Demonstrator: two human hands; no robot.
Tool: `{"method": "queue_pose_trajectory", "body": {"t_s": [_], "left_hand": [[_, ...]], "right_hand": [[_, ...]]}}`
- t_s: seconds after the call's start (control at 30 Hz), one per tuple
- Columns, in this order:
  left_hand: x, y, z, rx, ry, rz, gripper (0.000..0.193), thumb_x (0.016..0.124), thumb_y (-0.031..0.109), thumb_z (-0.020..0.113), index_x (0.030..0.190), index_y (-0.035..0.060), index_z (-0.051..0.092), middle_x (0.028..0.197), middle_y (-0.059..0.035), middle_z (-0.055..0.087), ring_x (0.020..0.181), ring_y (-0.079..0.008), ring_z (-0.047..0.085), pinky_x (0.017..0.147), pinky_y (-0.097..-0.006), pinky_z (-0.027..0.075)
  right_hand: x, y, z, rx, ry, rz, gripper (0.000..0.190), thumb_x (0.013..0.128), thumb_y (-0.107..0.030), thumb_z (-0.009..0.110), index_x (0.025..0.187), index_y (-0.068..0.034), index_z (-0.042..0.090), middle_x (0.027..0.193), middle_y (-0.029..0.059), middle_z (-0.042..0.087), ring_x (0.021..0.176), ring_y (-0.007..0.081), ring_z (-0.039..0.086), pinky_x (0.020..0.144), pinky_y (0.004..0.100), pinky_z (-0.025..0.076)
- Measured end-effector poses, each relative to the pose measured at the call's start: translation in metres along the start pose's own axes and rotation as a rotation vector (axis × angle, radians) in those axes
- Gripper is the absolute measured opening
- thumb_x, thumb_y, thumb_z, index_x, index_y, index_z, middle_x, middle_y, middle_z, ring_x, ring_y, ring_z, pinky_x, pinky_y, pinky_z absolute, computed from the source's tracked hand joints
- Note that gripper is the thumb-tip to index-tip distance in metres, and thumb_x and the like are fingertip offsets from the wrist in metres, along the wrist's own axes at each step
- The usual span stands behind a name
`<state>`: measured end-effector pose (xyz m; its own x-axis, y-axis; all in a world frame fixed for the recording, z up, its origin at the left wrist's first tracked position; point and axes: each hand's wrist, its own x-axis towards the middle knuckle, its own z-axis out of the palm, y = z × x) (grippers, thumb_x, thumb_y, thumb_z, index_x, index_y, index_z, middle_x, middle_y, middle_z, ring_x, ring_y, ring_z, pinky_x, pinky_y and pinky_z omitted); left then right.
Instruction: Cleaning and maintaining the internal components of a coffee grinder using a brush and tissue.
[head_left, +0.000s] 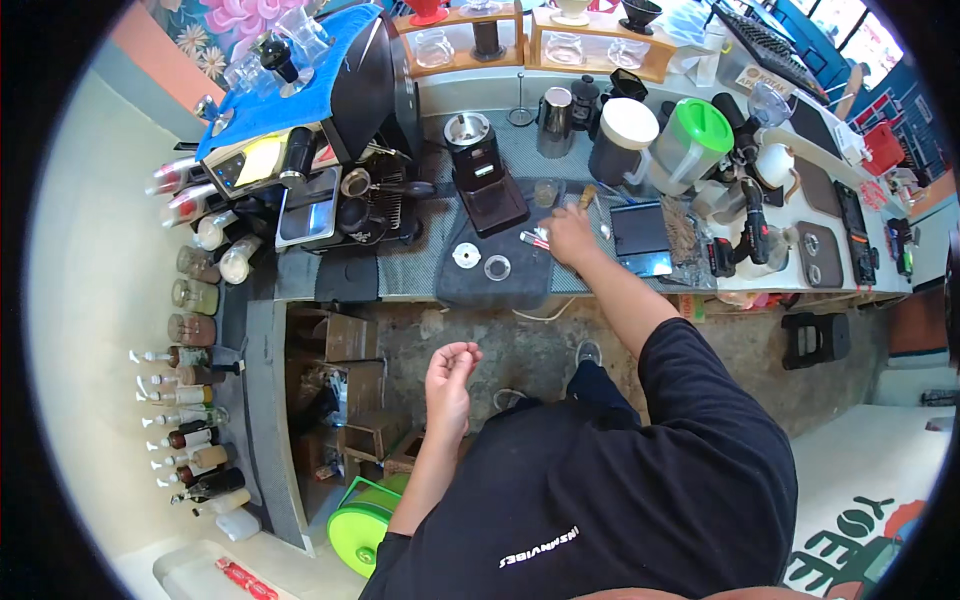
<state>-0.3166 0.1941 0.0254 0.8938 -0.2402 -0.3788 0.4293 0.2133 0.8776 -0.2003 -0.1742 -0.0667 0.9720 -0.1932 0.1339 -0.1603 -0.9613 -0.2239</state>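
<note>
My right hand (571, 238) reaches onto the counter, its fingertips down beside a red-and-white marker (534, 240). A brush with pale bristles (587, 196) lies just beyond its knuckles. Whether the fingers grip anything is hidden. My left hand (453, 375) hovers in front of the counter edge, thumb and fingertips pinched together; anything small between them is too small to tell. On a dark mat (517, 286) lie a pale metal disc (466, 256) and a metal ring (496, 268). Behind them stands a black coffee grinder (480, 169), its round metal top exposed.
At the left is an espresso machine (375, 49) with a portafilter (409, 190). A small glass (546, 193), a white-lidded pitcher (626, 139) and a green-lidded pitcher (690, 139) stand behind. Rightward are a flat black device (637, 229) and a cordless drill (752, 221).
</note>
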Motion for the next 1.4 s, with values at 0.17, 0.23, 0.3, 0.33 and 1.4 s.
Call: {"method": "queue_pose_trajectory", "body": {"t_s": [0.17, 0.23, 0.3, 0.33, 1.4], "left_hand": [[0.004, 0.005, 0.022, 0.106, -0.024, -0.064, 0.021, 0.111, 0.010, 0.062, 0.130, 0.0018, 0.064, 0.124, -0.0102, 0.073, 0.111, -0.0199, 0.072, 0.100, -0.0354, 0.058], [0.008, 0.005, 0.030, 0.100, 0.028, -0.088, 0.025, 0.110, 0.011, 0.065, 0.132, -0.0005, 0.065, 0.122, -0.0088, 0.073, 0.110, -0.0171, 0.070, 0.102, -0.0328, 0.055], [0.021, -0.003, 0.037, 0.215, 0.046, -0.056, 0.027, 0.109, 0.012, 0.067, 0.132, -0.0012, 0.067, 0.122, -0.0072, 0.072, 0.110, -0.0142, 0.068, 0.103, -0.0308, 0.054], [0.030, -0.004, 0.042, 0.250, 0.008, -0.016, 0.033, 0.108, 0.015, 0.069, 0.137, -0.0010, 0.067, 0.122, -0.0052, 0.072, 0.109, -0.0119, 0.067, 0.101, -0.0285, 0.053], [0.346, 0.093, 0.152, 0.831, 0.183, 0.616, 0.132, 0.067, 0.043, 0.102, 0.165, -0.0048, 0.026, 0.165, -0.0328, 0.038, 0.157, -0.0471, 0.034, 0.131, -0.0540, 0.024]], "right_hand": [[0.010, 0.014, 0.011, 0.092, 0.103, -0.033, 0.019, 0.089, -0.012, 0.072, 0.106, -0.013, 0.079, 0.098, 0.0091, 0.075, 0.107, 0.0343, 0.067, 0.093, 0.0508, 0.052], [0.007, 0.010, 0.003, 0.306, 0.136, 0.000, 0.016, 0.090, -0.009, 0.072, 0.105, -0.010, 0.077, 0.094, 0.0082, 0.076, 0.097, 0.0307, 0.068, 0.086, 0.0473, 0.054], [0.003, 0.006, -0.012, 0.517, 0.161, 0.047, 0.013, 0.092, -0.006, 0.072, 0.104, -0.007, 0.075, 0.091, 0.0073, 0.076, 0.088, 0.0271, 0.070, 0.079, 0.0437, 0.055], [0.000, 0.001, -0.021, 1.023, -0.007, 0.219, 0.012, 0.095, -0.006, 0.072, 0.106, -0.005, 0.074, 0.092, 0.0049, 0.077, 0.085, 0.0206, 0.069, 0.075, 0.0382, 0.054], [0.196, -0.035, -0.099, 0.799, 0.111, 0.196, 0.022, 0.095, -0.018, 0.080, 0.111, -0.002, 0.080, 0.083, 0.0088, 0.074, 0.076, 0.0180, 0.070, 0.075, 0.0352, 0.058]]}}
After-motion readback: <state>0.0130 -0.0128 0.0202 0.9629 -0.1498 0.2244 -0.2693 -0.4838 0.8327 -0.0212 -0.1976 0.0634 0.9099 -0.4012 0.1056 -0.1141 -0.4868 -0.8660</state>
